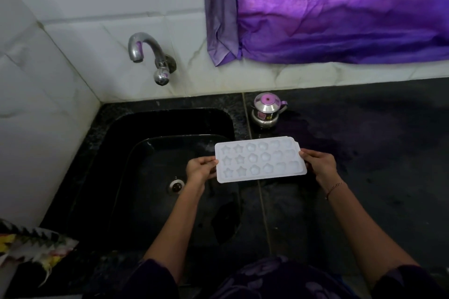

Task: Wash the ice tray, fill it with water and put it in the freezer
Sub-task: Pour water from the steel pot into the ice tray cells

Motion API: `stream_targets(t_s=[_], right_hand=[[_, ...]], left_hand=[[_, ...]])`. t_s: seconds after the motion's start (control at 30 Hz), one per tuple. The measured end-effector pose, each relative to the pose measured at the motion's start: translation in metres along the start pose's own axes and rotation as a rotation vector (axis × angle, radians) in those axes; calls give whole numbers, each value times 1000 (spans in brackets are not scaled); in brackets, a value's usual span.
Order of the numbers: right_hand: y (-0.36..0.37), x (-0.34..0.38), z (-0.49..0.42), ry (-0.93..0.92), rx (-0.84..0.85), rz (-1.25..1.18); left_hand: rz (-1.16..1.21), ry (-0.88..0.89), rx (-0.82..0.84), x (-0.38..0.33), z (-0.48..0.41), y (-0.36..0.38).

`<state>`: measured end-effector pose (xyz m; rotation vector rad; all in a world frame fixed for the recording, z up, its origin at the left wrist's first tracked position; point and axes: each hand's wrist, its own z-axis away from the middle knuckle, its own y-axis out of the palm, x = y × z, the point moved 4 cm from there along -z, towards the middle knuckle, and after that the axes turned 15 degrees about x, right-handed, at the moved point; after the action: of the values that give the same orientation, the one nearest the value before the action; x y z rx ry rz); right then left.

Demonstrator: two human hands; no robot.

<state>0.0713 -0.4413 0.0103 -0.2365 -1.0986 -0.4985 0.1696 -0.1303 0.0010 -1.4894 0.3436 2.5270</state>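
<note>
At the bottom of the frame our two forearms reach up toward mid-picture, where our left hand (200, 167) and right hand (318, 164) are each closed on a short end of the white ice tray (260, 161), hands well apart with the tray between them. The tray is level, cavities up, its long axis running left to right across the frame; its left end hangs over the right edge of the black sink (155, 177), the rest over the dark counter (364, 153). The star- and flower-shaped cavities look empty, though we cannot tell whether any are wet. The sink basin holds nothing we can see but its drain (176, 185). The tap (145, 52), upper left of centre, gives no visible flow; to reach it, we judge, the tray must travel leftward and up the frame. A small steel pot (266, 110) stands beyond the tray; a purple curtain (340, 7) fills the upper right.
</note>
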Motion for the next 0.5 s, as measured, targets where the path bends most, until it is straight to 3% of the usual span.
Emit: stream_targets(t_s=[0.5], right_hand=[[-82,13,-41,-65,-8,154]], left_hand=[[-28,15,-116,5,-19,86]])
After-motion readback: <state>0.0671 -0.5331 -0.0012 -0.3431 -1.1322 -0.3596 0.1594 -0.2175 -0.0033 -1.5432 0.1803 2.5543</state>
